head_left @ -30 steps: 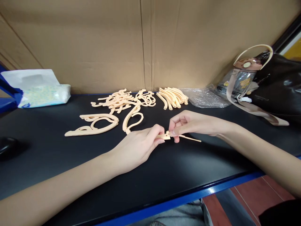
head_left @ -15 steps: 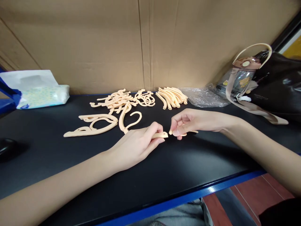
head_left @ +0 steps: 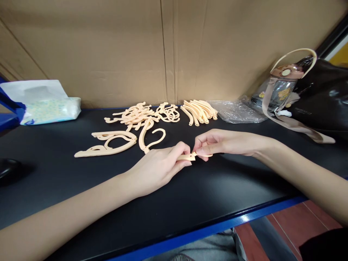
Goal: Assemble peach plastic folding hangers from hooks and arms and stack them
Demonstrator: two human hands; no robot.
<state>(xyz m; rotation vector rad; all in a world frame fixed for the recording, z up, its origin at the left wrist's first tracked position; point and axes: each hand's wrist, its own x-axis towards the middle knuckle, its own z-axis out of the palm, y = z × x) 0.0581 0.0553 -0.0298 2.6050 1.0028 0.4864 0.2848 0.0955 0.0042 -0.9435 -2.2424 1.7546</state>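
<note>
My left hand [head_left: 167,163] is closed around a cream plastic hanger arm [head_left: 187,157], whose end with a small hole sticks out past the fingertips. A hook joined to a curved arm [head_left: 152,139] extends from behind that hand; whether it is one piece with the held arm is hidden. Between thumb and fingers, my right hand [head_left: 213,143] pinches another cream hanger piece [head_left: 205,156]. Its small knobbed end meets the holed end of the left piece. How far the two ends fit together is too small to tell. A folded hanger [head_left: 108,143] lies to the left.
Behind the hands lie piles of loose hanger parts [head_left: 136,114], hooks [head_left: 168,113] and curved arms [head_left: 199,111]. A clear plastic bag [head_left: 239,111], a strapped bottle [head_left: 280,90] and a black bag [head_left: 320,101] stand right. Left are tissues [head_left: 50,108] and a dark mouse [head_left: 9,168].
My right hand has moved slightly left, bringing its hanger piece against the end of the left one. The left hand stays nearly in place.
</note>
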